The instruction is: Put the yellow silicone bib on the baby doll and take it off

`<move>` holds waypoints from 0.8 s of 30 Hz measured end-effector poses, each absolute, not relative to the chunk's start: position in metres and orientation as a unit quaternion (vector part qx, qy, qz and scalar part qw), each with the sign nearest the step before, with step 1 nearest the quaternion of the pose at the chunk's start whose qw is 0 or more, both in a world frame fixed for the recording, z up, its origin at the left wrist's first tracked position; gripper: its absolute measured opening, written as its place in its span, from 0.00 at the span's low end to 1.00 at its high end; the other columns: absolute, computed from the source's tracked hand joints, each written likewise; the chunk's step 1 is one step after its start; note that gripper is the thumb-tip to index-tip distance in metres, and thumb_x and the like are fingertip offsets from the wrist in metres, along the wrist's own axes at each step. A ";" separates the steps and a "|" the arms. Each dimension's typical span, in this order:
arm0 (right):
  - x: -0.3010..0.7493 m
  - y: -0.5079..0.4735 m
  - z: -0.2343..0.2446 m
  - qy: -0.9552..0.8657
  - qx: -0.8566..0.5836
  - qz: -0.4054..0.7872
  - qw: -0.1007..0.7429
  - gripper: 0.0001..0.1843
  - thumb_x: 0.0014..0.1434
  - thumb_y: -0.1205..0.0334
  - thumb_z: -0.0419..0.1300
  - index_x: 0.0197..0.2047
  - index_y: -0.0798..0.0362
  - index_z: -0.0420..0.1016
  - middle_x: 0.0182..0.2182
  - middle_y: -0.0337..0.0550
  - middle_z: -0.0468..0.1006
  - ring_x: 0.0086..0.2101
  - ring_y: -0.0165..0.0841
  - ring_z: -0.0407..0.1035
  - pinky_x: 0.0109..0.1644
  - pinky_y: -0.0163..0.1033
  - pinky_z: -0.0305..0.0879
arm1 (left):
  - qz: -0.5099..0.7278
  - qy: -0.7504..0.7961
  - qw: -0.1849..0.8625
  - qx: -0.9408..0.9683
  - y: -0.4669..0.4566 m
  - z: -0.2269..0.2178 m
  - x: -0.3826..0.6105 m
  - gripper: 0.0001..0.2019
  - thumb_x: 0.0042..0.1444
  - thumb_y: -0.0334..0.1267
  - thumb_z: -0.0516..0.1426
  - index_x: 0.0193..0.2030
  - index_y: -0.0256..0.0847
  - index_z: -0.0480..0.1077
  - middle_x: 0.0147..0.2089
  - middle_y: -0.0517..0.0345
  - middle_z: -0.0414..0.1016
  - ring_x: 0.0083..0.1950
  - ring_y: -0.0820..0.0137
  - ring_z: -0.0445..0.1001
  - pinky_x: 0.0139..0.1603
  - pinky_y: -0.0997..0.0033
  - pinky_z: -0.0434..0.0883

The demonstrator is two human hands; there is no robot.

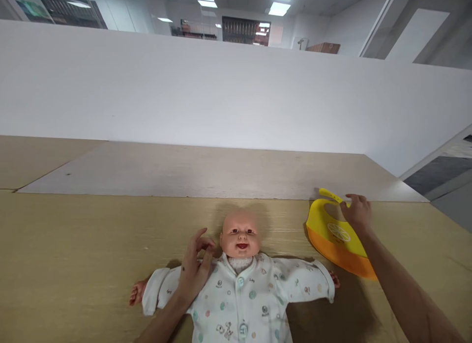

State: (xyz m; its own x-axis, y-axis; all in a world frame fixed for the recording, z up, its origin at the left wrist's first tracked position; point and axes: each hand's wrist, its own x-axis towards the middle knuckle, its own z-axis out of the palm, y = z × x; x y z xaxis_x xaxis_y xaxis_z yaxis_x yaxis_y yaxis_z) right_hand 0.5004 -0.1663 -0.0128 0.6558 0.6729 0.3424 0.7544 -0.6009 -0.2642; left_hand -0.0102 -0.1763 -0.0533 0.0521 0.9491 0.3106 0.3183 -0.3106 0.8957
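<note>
A baby doll [239,232] in a white patterned romper [243,299] lies on its back on the wooden table [81,244], arms spread. My left hand [195,267] rests on the doll's shoulder beside its head, fingers loosely curled and apart, holding nothing. To the right lies a yellow and orange silicone bib [334,240] with a lemon print. My right hand [357,213] is at the bib's top edge, fingers closed on its neck strap.
A lighter board [206,168] lies across the table behind the doll. A white partition wall [221,87] rises behind it. The table's right edge drops to grey floor [442,181] at the far right.
</note>
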 end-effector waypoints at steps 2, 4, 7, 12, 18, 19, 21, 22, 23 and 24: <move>0.481 -0.176 -0.016 -0.418 -0.880 -0.070 0.212 0.16 0.60 0.64 0.52 0.48 0.60 0.72 0.45 0.56 0.75 0.47 0.44 0.69 0.51 0.45 0.62 | 0.490 0.487 0.327 0.644 -0.177 -0.052 -0.010 0.17 0.61 0.40 0.52 0.56 0.44 0.59 0.34 0.61 0.75 0.35 0.70 0.76 0.42 0.65 0.73; 0.453 -0.190 -0.017 -0.448 -0.863 -0.033 0.230 0.13 0.61 0.60 0.51 0.43 0.56 0.72 0.39 0.51 0.77 0.40 0.40 0.71 0.46 0.43 0.64 | 0.494 0.484 0.329 0.643 -0.177 -0.050 -0.010 0.15 0.61 0.40 0.52 0.55 0.44 0.60 0.33 0.61 0.75 0.35 0.70 0.76 0.41 0.66 0.73; 0.400 -0.212 -0.015 -0.540 -0.795 0.052 0.271 0.12 0.61 0.56 0.50 0.40 0.52 0.71 0.35 0.49 0.77 0.33 0.38 0.71 0.41 0.43 0.67 | 0.496 0.478 0.327 0.647 -0.176 -0.047 -0.011 0.14 0.60 0.39 0.53 0.52 0.43 0.63 0.32 0.61 0.76 0.34 0.70 0.76 0.40 0.67 0.73; 0.315 -0.234 -0.011 -0.722 -0.617 0.170 0.261 0.10 0.61 0.57 0.50 0.37 0.48 0.71 0.35 0.45 0.77 0.37 0.39 0.72 0.42 0.45 0.71 | 0.474 0.472 0.330 0.666 -0.175 -0.040 -0.013 0.08 0.59 0.39 0.53 0.42 0.42 0.69 0.32 0.59 0.76 0.34 0.70 0.75 0.39 0.67 0.74; 0.286 -0.263 -0.007 -0.805 -0.537 0.220 0.121 0.34 0.52 0.66 0.50 0.63 0.36 0.60 0.62 0.33 0.64 0.62 0.40 0.58 0.66 0.47 0.60 | 0.372 0.449 0.349 0.734 -0.182 -0.036 -0.035 0.13 0.53 0.29 0.50 0.40 0.43 0.73 0.39 0.55 0.80 0.41 0.66 0.78 0.45 0.65 0.75; 0.287 -0.269 -0.006 -0.810 -0.529 0.232 0.107 0.38 0.51 0.67 0.50 0.65 0.34 0.57 0.64 0.31 0.61 0.64 0.39 0.55 0.67 0.47 0.58 | 0.353 0.437 0.341 0.754 -0.185 -0.036 -0.042 0.17 0.51 0.26 0.49 0.43 0.43 0.73 0.41 0.54 0.81 0.43 0.65 0.79 0.47 0.64 0.75; 0.287 -0.280 -0.004 -0.817 -0.510 0.255 0.087 0.42 0.48 0.67 0.50 0.67 0.36 0.53 0.67 0.32 0.55 0.66 0.39 0.50 0.69 0.50 0.54 | 0.314 0.398 0.309 0.804 -0.195 -0.033 -0.056 0.24 0.48 0.23 0.49 0.49 0.46 0.74 0.49 0.53 0.80 0.51 0.63 0.78 0.53 0.61 0.74; 0.287 -0.284 -0.004 -0.819 -0.503 0.265 0.075 0.44 0.48 0.67 0.51 0.69 0.39 0.51 0.68 0.35 0.52 0.67 0.40 0.47 0.69 0.52 0.51 | 0.293 0.373 0.293 0.830 -0.200 -0.031 -0.063 0.28 0.47 0.22 0.49 0.52 0.48 0.73 0.54 0.53 0.77 0.56 0.62 0.75 0.57 0.60 0.72; 0.286 -0.287 -0.004 -0.819 -0.501 0.273 0.061 0.46 0.47 0.66 0.52 0.70 0.42 0.49 0.69 0.38 0.48 0.68 0.42 0.43 0.69 0.55 0.48 | 0.269 0.348 0.275 0.855 -0.205 -0.029 -0.069 0.33 0.45 0.21 0.49 0.57 0.51 0.70 0.59 0.54 0.74 0.60 0.61 0.71 0.60 0.58 0.70; 0.284 -0.288 -0.005 -0.818 -0.502 0.279 0.046 0.47 0.47 0.65 0.53 0.71 0.46 0.47 0.70 0.41 0.44 0.68 0.45 0.40 0.70 0.57 0.45 | 0.240 0.329 0.258 0.876 -0.210 -0.027 -0.074 0.39 0.43 0.21 0.50 0.63 0.53 0.65 0.63 0.55 0.69 0.64 0.59 0.67 0.63 0.55 0.67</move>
